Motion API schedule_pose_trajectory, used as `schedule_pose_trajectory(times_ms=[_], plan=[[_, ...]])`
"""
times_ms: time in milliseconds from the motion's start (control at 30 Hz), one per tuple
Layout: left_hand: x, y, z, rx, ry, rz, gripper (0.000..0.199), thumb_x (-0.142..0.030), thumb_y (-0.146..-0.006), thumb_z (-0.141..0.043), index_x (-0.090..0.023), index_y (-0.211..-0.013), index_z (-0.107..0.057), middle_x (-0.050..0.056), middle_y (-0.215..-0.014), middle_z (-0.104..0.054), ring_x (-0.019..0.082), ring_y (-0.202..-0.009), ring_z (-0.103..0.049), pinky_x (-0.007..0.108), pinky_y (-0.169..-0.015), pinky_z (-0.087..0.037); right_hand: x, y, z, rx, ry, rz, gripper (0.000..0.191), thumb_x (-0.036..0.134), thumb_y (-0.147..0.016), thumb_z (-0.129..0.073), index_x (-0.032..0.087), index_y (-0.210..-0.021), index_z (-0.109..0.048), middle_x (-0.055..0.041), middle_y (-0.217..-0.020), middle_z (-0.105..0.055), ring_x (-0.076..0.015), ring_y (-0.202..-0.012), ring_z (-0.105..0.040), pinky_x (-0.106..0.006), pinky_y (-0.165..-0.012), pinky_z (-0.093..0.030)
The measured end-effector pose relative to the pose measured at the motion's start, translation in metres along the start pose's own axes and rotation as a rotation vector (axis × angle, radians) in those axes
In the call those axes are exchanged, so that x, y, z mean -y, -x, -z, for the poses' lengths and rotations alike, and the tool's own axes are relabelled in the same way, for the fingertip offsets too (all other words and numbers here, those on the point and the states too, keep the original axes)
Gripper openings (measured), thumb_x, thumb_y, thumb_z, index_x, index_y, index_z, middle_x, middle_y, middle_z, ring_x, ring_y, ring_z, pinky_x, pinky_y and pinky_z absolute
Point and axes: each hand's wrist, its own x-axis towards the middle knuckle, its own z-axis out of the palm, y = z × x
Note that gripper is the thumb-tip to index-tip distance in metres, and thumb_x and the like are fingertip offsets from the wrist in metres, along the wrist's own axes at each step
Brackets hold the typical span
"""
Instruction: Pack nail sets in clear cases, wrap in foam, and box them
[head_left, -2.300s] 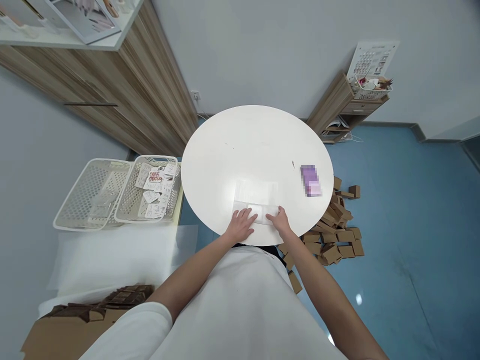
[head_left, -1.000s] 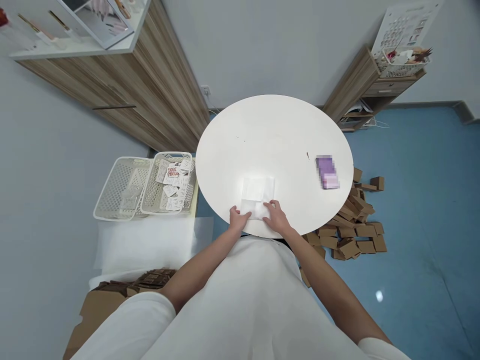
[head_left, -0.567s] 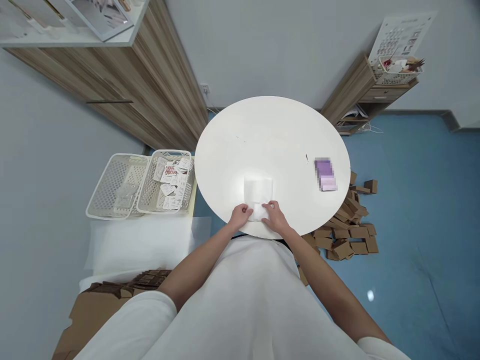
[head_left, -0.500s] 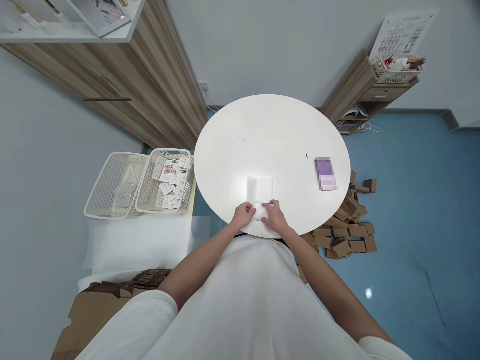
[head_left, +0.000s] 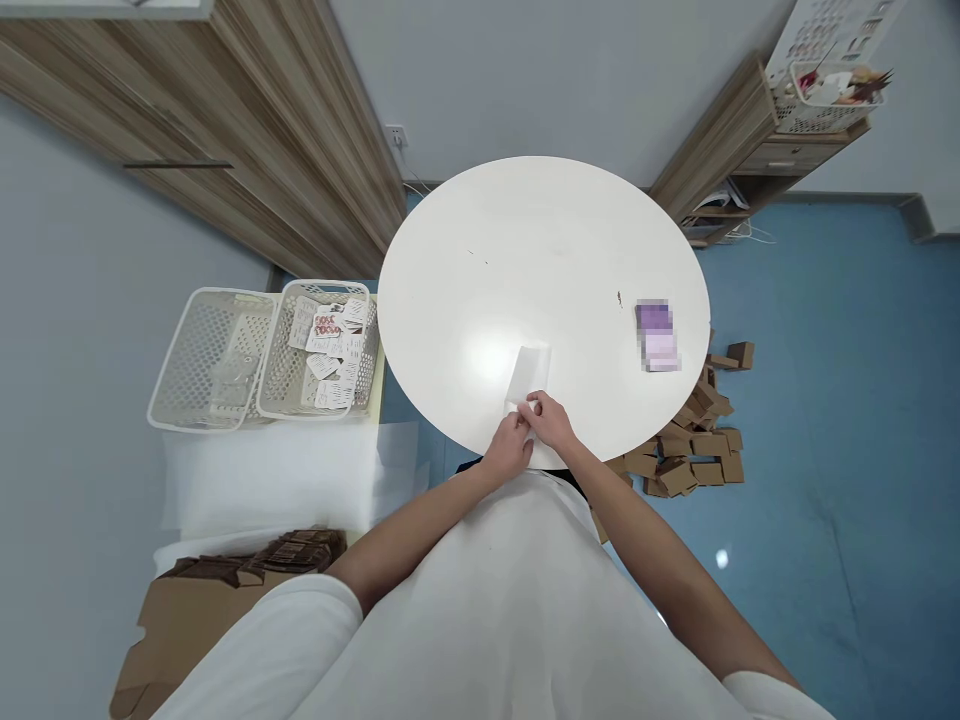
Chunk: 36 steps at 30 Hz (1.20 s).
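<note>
A thin white sheet (head_left: pixel 529 370), translucent and folded lengthwise, lies at the near edge of the round white table (head_left: pixel 540 230). My left hand (head_left: pixel 510 446) is closed on its near end, fingers bent over the material. Pinching the same end from the right is my right hand (head_left: pixel 549 418), its fingertips meeting those of the left. Whatever may be wrapped inside the fold is hidden by my fingers. A purple and pink item (head_left: pixel 658 335), blurred out, rests on the right side of the table.
To the left stand two white baskets, one with printed cards (head_left: pixel 327 330), the other (head_left: pixel 196 360) with clear packets. White sheets (head_left: pixel 277 470) are stacked below them, beside brown cardboard (head_left: pixel 187 620). Small brown boxes (head_left: pixel 694 440) lie on the floor at right. A wooden cabinet (head_left: pixel 300 150) rises at left.
The sheet has gone from spread wide to folded narrower, its left side brought over to the right. My left hand has moved right and now touches my right hand. The view has shifted slightly.
</note>
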Motion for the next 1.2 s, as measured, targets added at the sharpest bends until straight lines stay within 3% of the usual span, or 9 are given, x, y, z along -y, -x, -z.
schedule_pose_trajectory(times_ms=[100,200,367,433,533,700,933,1100,1200], plan=[[0.0,0.008,0.008,0.051,0.101,-0.016,0.034,-0.018,-0.075,-0.049,-0.02,-0.108,-0.056,0.011,-0.108,-0.051,0.025,-0.102,-0.047,0.041,-0.09,-0.04,0.002,-0.001,-0.009,-0.085,0.087,-0.004,0.027,0.031,-0.08,-0.039,0.022,-0.102,-0.051,-0.0006,-0.073,-0.056,-0.0157,-0.068,-0.053,-0.028,-0.061,-0.041],[0.006,0.006,0.024,-0.035,0.21,0.082,0.033,-0.02,-0.081,-0.042,-0.021,-0.112,-0.054,0.01,-0.108,-0.054,0.022,-0.103,-0.049,0.039,-0.093,-0.039,-0.001,-0.002,-0.01,-0.084,0.088,0.043,0.026,0.028,-0.081,-0.036,0.021,-0.102,-0.05,-0.0008,-0.074,-0.056,-0.0159,-0.068,-0.052,-0.028,-0.061,-0.041],[0.019,-0.014,0.042,0.037,-0.004,-0.037,0.041,-0.018,-0.078,-0.05,-0.028,-0.117,-0.05,0.004,-0.136,-0.038,0.024,-0.129,-0.027,0.042,-0.104,-0.024,-0.006,-0.002,-0.005,-0.019,0.079,0.06,0.028,0.026,-0.081,-0.035,0.02,-0.105,-0.049,0.0001,-0.07,-0.053,-0.0156,-0.064,-0.051,-0.029,-0.061,-0.044],[0.021,-0.02,0.043,0.088,-0.053,-0.096,0.044,-0.017,-0.077,-0.051,-0.03,-0.119,-0.049,0.003,-0.139,-0.035,0.025,-0.132,-0.022,0.043,-0.105,-0.02,-0.007,0.003,-0.004,-0.04,0.1,0.094,0.036,0.02,-0.08,-0.034,0.017,-0.115,-0.044,-0.0034,-0.08,-0.056,-0.0166,-0.072,-0.053,-0.031,-0.066,-0.046],[0.021,-0.024,0.043,0.122,-0.124,-0.11,0.045,-0.018,-0.078,-0.05,-0.029,-0.121,-0.046,0.003,-0.14,-0.033,0.024,-0.132,-0.02,0.045,-0.106,-0.015,-0.011,0.016,-0.002,-0.126,0.234,0.253,0.053,0.01,-0.075,-0.036,0.016,-0.128,-0.033,-0.0124,-0.116,-0.049,-0.0212,-0.104,-0.048,-0.037,-0.085,-0.042],[0.02,-0.026,0.048,0.155,-0.126,-0.071,0.045,-0.021,-0.075,-0.054,-0.03,-0.118,-0.048,0.003,-0.138,-0.037,0.024,-0.13,-0.025,0.044,-0.105,-0.016,-0.023,0.024,-0.001,0.043,0.494,0.485,0.07,0.012,-0.071,-0.05,0.019,-0.135,-0.022,-0.0116,-0.142,-0.026,-0.0283,-0.131,-0.022,-0.048,-0.101,-0.027],[0.013,-0.032,0.053,0.135,-0.036,-0.022,0.041,-0.028,-0.071,-0.058,-0.03,-0.112,-0.052,0.004,-0.129,-0.046,0.025,-0.122,-0.036,0.042,-0.103,-0.019,-0.022,0.011,0.003,0.08,0.494,0.489,0.07,0.012,-0.07,-0.05,0.012,-0.135,-0.024,-0.0161,-0.138,-0.034,-0.0262,-0.129,-0.028,-0.041,-0.097,-0.036],[0.01,-0.012,0.057,0.123,0.181,-0.014,0.047,-0.044,-0.056,-0.071,-0.026,-0.098,-0.059,0.005,-0.1,-0.061,0.026,-0.102,-0.049,0.039,-0.096,-0.03,-0.018,0.025,0.016,0.206,0.482,0.526,0.053,0.023,-0.071,-0.049,0.012,-0.123,-0.043,-0.015,-0.12,-0.052,-0.0264,-0.108,-0.05,-0.041,-0.089,-0.041],[0.013,-0.001,0.053,0.13,0.133,-0.031,0.05,-0.039,-0.052,-0.074,-0.026,-0.098,-0.058,0.006,-0.108,-0.056,0.027,-0.105,-0.047,0.039,-0.095,-0.031,-0.018,0.03,0.021,0.234,0.449,0.533,0.044,0.02,-0.071,-0.046,0.015,-0.115,-0.049,-0.011,-0.113,-0.057,-0.0247,-0.103,-0.051,-0.038,-0.086,-0.041]])
